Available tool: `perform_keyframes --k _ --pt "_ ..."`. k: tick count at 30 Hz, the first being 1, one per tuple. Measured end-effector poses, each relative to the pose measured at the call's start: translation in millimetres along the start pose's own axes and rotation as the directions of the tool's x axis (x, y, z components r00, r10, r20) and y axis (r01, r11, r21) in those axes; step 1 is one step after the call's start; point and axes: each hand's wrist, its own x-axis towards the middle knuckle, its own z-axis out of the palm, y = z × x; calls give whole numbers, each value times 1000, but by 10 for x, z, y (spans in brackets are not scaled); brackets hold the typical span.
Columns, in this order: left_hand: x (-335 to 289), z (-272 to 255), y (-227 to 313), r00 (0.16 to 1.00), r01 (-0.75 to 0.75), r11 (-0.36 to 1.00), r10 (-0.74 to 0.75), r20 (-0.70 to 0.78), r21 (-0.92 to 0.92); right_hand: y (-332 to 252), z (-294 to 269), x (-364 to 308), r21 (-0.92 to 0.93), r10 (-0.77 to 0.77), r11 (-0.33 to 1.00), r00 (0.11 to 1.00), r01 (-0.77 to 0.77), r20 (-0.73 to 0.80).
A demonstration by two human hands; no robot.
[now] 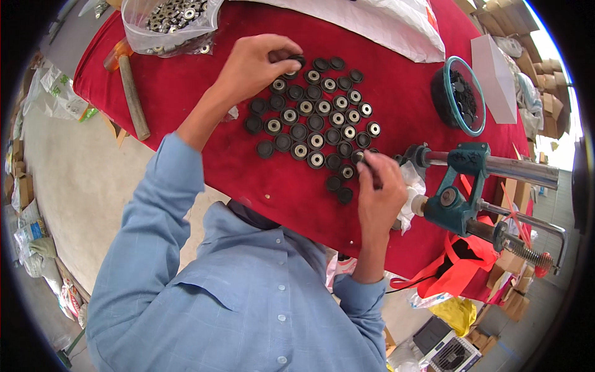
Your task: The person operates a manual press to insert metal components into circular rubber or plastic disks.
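Black round caps lie spread over the red cloth, several with a silver ball bearing (pixel 316 140) seated in them and others, like the black cap (pixel 265 149), showing only black. At the far left edge of this group, my left hand (pixel 260 61) pinches a black cap (pixel 298 60) between thumb and fingers. My right hand (pixel 382 192) is at the group's right edge, fingertips drawn together beside a bearing in a black cap (pixel 359 157). Slight blur and the fingers themselves hide what, if anything, that hand grips.
A clear plastic bag of bearings (pixel 170 37) and a hammer (pixel 132 99) lie at the far left. To the right stand a green hand press (pixel 455 189) and a tub with a teal rim (pixel 438 99) holding black parts. A white sack (pixel 372 25) lies along the back.
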Motion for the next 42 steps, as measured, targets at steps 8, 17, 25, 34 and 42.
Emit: perform_keyframes --k 8,17,25,34,42 --pt "-1240 21 552 988 28 987 -4 -152 157 144 223 -312 -98 -117 989 991 110 -64" --pt "-1565 294 699 982 37 994 -18 -190 101 220 202 -436 -190 -210 960 978 204 -13" --pt "-1494 505 659 990 -87 961 112 -82 263 265 202 -590 -251 -247 936 969 247 31" --pt "-1444 628 563 975 -216 894 219 38 391 202 219 -792 -457 -270 844 959 281 92" --pt "-1466 629 524 954 -295 848 284 94 441 170 76 -739 -202 -110 974 994 105 -17"
